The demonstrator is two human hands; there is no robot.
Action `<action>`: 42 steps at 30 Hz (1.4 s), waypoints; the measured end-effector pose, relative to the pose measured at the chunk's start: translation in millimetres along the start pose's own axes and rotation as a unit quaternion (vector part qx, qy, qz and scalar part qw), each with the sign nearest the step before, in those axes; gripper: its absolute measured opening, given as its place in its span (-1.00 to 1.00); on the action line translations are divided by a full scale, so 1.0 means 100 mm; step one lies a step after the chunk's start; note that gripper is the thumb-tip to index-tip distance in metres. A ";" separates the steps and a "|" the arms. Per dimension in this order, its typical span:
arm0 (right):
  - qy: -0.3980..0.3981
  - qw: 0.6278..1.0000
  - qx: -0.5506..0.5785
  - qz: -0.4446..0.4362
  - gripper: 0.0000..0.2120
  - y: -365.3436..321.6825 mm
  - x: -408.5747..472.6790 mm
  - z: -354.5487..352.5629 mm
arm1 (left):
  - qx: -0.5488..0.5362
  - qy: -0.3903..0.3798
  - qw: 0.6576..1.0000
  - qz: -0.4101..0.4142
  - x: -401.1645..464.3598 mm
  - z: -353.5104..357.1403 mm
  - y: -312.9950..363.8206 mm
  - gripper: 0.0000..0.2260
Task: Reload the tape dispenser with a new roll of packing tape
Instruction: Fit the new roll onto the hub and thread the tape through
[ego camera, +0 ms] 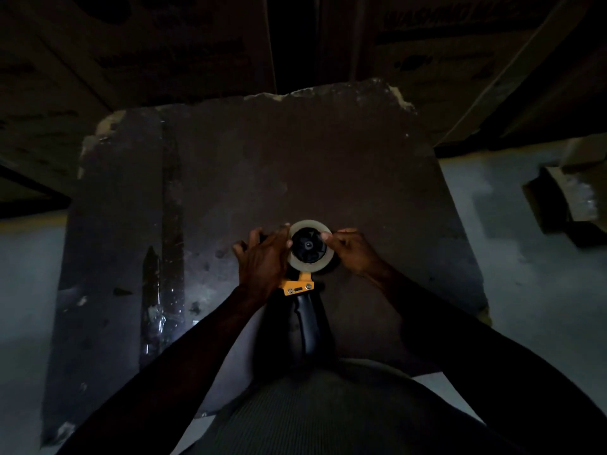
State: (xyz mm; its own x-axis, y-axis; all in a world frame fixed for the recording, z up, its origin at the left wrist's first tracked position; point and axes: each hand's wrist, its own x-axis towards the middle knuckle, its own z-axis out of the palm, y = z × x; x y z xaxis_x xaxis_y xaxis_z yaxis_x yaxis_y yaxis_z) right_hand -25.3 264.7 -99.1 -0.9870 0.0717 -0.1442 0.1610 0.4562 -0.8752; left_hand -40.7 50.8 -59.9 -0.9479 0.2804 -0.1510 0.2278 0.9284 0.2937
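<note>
From the head view I see the clear packing-tape roll already seated on the black-and-yellow dispenser, centre table. My left hand pinches its nine o'clock edge, right hand its three o'clock. Threading looks left.

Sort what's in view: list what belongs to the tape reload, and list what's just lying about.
Part of the job:
- clear roll of packing tape on the black hub
- yellow and black tape dispenser with its black grip
- left hand and right hand, at either side of the roll
- worn dark brown board serving as worktop

Lying about:
- open cardboard box on the floor
- printed cardboard cartons behind
</note>
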 end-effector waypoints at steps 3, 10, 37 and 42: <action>0.005 1.000 -0.011 0.007 -0.45 0.05 0.00 0.02 | 0.008 -0.001 1.000 0.008 0.00 -0.03 0.01 -0.61; -0.014 0.997 0.001 0.082 -0.29 0.34 0.03 0.14 | -0.005 -0.008 1.000 0.018 -0.02 -0.04 0.00 -0.63; 0.009 0.977 0.071 0.199 -0.50 0.07 -0.13 0.11 | -0.045 -0.062 0.997 0.032 -0.27 -0.27 -0.12 -0.44; 0.046 0.963 0.140 0.226 -0.59 -0.32 -0.38 0.06 | -0.002 -0.048 0.998 0.041 -0.26 -0.30 -0.09 -0.44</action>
State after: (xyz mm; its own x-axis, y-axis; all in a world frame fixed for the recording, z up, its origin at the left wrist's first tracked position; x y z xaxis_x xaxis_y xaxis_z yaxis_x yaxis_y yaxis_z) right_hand 7.4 242.2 -68.0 -0.8104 0.2912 -0.5084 0.5549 0.1031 -0.8255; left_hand -25.1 28.0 -30.4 -0.9003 0.3775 -0.2167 0.3025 0.9006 0.3121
